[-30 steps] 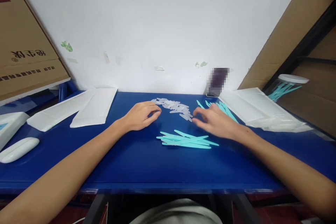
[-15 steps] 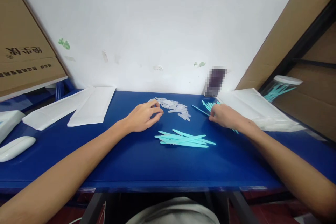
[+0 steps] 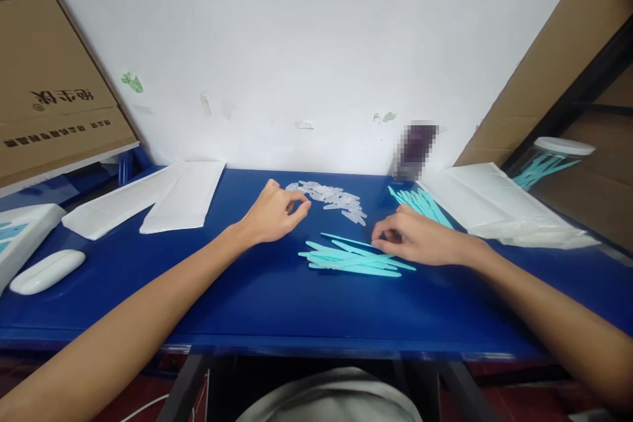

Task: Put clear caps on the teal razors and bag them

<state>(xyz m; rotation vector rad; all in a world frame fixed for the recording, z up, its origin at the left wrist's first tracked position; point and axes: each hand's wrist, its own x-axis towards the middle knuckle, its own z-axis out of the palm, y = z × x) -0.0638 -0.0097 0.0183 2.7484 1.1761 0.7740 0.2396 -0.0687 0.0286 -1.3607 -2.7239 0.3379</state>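
Thumb and forefinger of my right hand (image 3: 413, 234) are closed on one end of a thin teal plastic stick (image 3: 343, 238), whose other end points left. It is over the back edge of a loose pile of similar teal sticks (image 3: 353, 262). My left hand (image 3: 277, 211) is pinched shut beside a heap of small translucent white plastic pieces (image 3: 326, 195); what its fingertips hold, if anything, is too small to make out. Behind my right hand lies a second bunch of teal sticks (image 3: 422, 203), partly covered by the hand.
White padded envelopes (image 3: 182, 198) lie at left, near a white computer mouse (image 3: 47, 271) and a white box (image 3: 30, 227). To the right are a stack of white packets (image 3: 504, 204) and a clear jar (image 3: 548, 161) holding teal sticks. A wall bounds the blue table (image 3: 247, 316) behind.
My right hand has moved left and toward me from the back bunch, bringing a teal stick to the front pile. My left hand stays pinched by the white pieces. The view has shifted slightly.
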